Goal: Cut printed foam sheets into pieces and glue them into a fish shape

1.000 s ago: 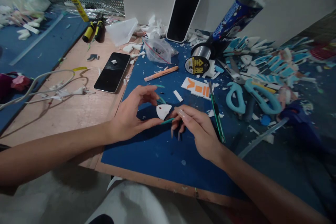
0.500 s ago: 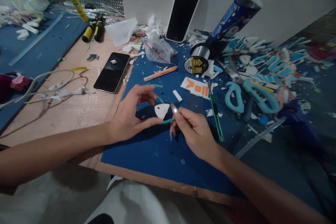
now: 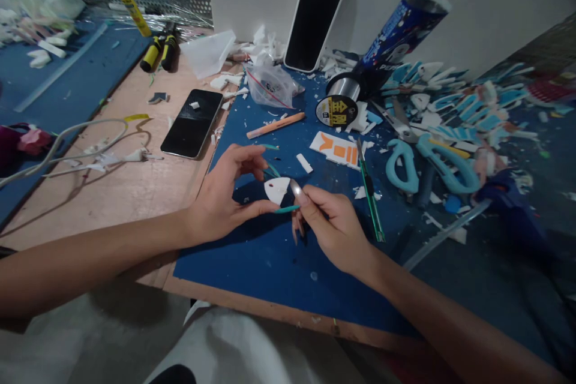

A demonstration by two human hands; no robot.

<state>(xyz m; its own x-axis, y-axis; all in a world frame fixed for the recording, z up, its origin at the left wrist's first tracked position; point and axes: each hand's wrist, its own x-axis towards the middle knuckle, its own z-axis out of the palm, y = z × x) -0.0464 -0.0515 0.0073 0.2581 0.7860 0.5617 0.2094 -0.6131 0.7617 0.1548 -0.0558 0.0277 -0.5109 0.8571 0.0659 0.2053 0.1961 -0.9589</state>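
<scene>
A small white fan-shaped piece, seemingly foam, [image 3: 276, 190] with a dark red spot sits between my two hands above the blue mat. My left hand [image 3: 225, 192] curves around it from the left, its long green nails at the piece's upper and lower edges. From the right, my right hand [image 3: 335, 216] pinches at the piece's edge, the thumb's long shiny nail lying against it. The other right fingers are curled beneath and partly hidden. A green craft knife [image 3: 369, 198] lies just right of my right hand.
White scraps surround an orange pen [image 3: 275, 125], a wire spool [image 3: 336, 111] and a card with orange shapes [image 3: 335, 151]. Light-blue scissors [image 3: 445, 162] and a glue gun [image 3: 513, 210] lie right. One phone [image 3: 192, 123] lies flat; another [image 3: 317, 15] leans upright behind.
My right thumb has shifted slightly left, its nail now against the white piece's edge. My left hand stays nearly still.
</scene>
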